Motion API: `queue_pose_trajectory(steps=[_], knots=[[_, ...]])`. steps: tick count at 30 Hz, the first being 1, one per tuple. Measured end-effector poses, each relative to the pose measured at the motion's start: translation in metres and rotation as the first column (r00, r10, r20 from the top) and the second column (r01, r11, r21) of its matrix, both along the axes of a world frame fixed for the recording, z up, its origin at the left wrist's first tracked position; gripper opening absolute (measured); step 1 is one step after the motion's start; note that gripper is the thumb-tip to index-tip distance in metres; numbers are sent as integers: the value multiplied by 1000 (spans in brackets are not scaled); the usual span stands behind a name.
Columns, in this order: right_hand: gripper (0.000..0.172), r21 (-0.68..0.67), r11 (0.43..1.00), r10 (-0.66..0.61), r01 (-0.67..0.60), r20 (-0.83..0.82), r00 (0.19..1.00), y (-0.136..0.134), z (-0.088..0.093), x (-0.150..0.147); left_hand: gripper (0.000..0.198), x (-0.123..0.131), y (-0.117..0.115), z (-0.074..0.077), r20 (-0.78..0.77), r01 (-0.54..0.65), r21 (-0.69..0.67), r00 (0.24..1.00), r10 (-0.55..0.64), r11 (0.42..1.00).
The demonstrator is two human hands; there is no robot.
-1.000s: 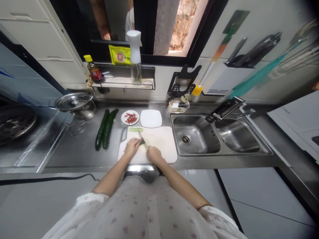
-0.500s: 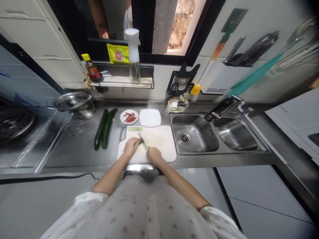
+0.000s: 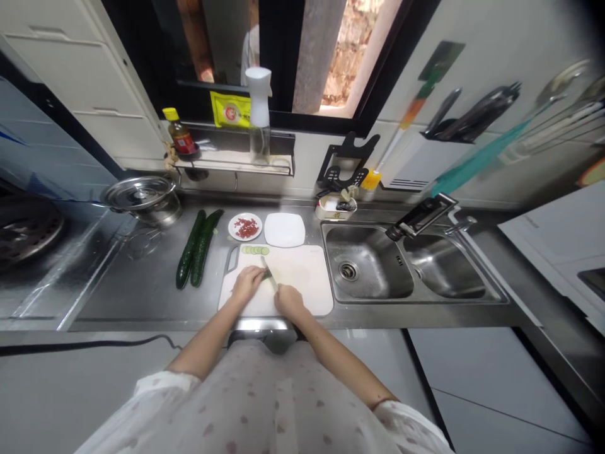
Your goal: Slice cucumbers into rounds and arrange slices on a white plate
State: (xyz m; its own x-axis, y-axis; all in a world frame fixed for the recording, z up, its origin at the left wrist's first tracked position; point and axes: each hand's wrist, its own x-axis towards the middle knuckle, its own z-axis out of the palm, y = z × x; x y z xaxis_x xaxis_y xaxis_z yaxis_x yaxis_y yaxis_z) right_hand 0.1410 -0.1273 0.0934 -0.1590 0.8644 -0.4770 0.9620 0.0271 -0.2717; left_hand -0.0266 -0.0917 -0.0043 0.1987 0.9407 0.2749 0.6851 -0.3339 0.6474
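Note:
My right hand (image 3: 288, 301) is closed round the handle of a knife (image 3: 272, 277), its blade slanting up and left over the white cutting board (image 3: 307, 274). Against the blade's left side, my left hand (image 3: 247, 284) has its fingers closed on a short dark green piece of cucumber (image 3: 266, 274), mostly hidden under them. A row of overlapping cucumber slices (image 3: 255, 250) lies near the board's far left edge. Two whole cucumbers (image 3: 202, 249) rest side by side on the steel counter to the left.
Behind the board stand a small plate of chopped red pieces (image 3: 246, 227) and a white square plate (image 3: 284, 229). A double sink (image 3: 371, 261) is to the right. A lidded steel pot (image 3: 161, 205) stands at the back left, below a shelf (image 3: 231, 164) with bottles.
The view has tipped up a little, so the counter and board sit slightly lower in it. Both hands keep their holds on the knife and cucumber piece, with little movement.

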Motion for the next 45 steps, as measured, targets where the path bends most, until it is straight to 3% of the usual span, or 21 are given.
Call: queue_pose_trajectory(steps=[7,19,29,45], knots=[[32,-9,1000,11,-11,23,1000,-8,2,5,23,1,1,-1,-2,-11,6,1000,11,1000],[32,20,1000,16,-16,-3,1000,18,-1,-10,24,2,0,-1,-22,-23,-1,999,23,1000],[31,15,1000,19,-20,26,999,1,-8,0,24,1,1,-3,-14,-15,-2,1000,15,1000],[33,29,999,26,-26,26,999,25,-11,-17,23,1,1,-5,-22,-19,7,1000,19,1000]])
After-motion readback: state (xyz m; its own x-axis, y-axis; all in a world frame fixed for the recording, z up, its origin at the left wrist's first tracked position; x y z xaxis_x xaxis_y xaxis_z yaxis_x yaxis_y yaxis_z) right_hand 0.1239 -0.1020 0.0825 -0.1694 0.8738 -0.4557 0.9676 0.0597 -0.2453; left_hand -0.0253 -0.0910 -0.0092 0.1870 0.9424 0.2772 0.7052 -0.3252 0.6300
